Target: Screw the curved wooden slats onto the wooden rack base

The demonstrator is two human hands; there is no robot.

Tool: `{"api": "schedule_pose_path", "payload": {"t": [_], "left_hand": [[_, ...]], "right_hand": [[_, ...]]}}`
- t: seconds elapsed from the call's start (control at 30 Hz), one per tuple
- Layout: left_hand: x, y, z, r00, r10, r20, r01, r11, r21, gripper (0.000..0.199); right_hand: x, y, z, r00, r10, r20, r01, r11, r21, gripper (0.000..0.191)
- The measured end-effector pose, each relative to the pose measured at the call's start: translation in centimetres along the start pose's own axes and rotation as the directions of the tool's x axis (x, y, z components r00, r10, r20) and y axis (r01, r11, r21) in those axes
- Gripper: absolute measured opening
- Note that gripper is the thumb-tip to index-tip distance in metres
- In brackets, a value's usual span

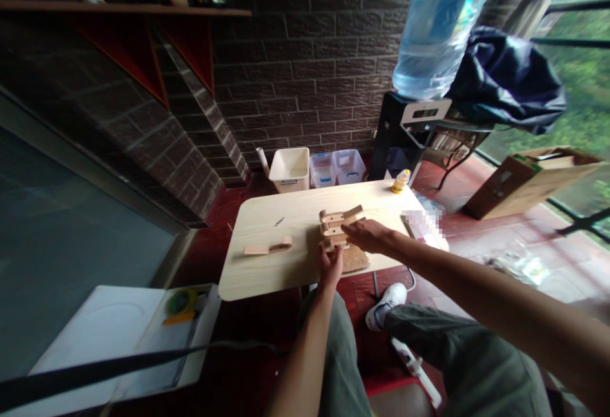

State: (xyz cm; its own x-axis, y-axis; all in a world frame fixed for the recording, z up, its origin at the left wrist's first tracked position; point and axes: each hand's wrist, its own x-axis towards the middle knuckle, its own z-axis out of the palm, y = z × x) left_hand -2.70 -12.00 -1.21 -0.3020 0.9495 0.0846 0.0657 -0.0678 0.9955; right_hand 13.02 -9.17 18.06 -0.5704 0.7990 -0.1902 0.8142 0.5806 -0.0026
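Occupying the table (pixel 255 217) centrally, the wooden assembly (pixel 333 218) is being held at its near end by the left hand (pixel 330 264); the right hand (pixel 366 234) is touching its right side, finger spread unclear

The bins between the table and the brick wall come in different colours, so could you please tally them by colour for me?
Cream bin: 1
Translucent bluish bins: 2
Total: 3
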Motion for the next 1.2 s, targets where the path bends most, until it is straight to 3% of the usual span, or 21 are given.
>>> {"api": "schedule_pose_path", "payload": {"t": [0.5,0.9,1.2], "left_hand": [[0.0,-0.6,-0.2,1.000,0.023,0.010,-0.023,1.000,0.016,0.041],[0.0,-0.5,-0.1,1.000,0.023,0.010,-0.023,1.000,-0.005,0.041],[0.2,-0.6,-0.2,1.000,0.006,0.022,-0.005,1.000,-0.008,0.041]], "right_hand": [[-0.6,1.2,-0.1,0.997,-0.023,0.070,0.019,0.998,0.058,0.041],[-0.1,-0.2,-0.7,0.996,-0.014,0.085,0.011,0.999,0.038,0.042],[-0.1,-0.5,-0.5,0.994,0.058,0.089,-0.061,0.998,0.022,0.043]]}}
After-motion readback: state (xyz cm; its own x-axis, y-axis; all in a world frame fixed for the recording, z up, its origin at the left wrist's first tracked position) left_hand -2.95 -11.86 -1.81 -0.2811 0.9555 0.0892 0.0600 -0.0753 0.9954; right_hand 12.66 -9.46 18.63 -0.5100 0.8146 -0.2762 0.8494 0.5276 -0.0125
